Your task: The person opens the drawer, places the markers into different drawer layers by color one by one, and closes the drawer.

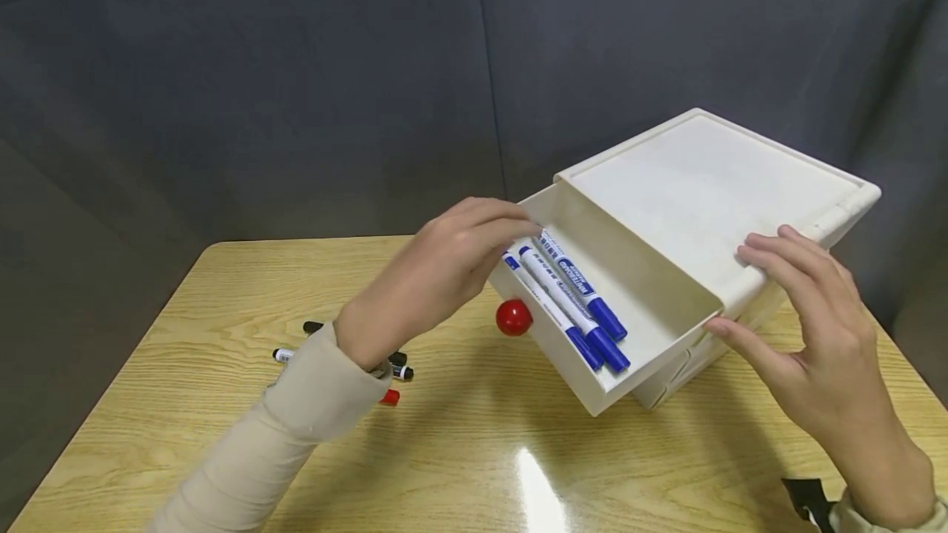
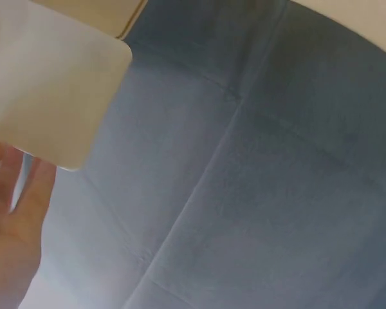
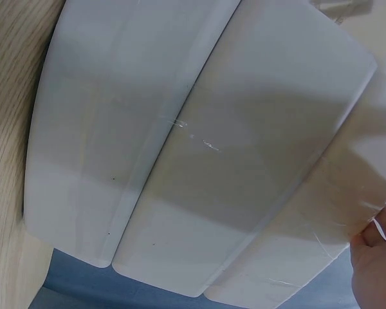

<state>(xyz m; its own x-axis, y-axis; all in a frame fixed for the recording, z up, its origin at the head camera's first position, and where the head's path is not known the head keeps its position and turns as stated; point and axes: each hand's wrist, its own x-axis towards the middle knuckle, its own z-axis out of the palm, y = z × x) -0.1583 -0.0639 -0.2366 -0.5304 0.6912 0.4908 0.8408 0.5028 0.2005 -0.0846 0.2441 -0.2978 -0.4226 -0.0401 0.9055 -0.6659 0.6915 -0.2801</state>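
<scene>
A white drawer unit (image 1: 718, 196) stands on the table with its top drawer (image 1: 659, 294) pulled out; a red round knob (image 1: 513, 317) is on the front. Several blue-capped whiteboard markers (image 1: 563, 294) lie together inside, along the front wall. My left hand (image 1: 448, 261) reaches over the drawer's far front corner, fingertips close to the markers' far ends; its thumb is hidden. In the left wrist view, extended fingers (image 2: 35, 187) meet the edge of the drawer front (image 2: 58, 96). My right hand (image 1: 822, 336) rests spread on the unit's near side, fingertips on the top edge, thumb by the front corner.
On the wooden table (image 1: 459, 459), black-capped markers (image 1: 313, 326) and a red-capped one (image 1: 390, 397) lie left of the unit, partly behind my left forearm. A dark curtain (image 1: 333, 105) hangs behind. Near my right sleeve is a black strap (image 1: 807, 496).
</scene>
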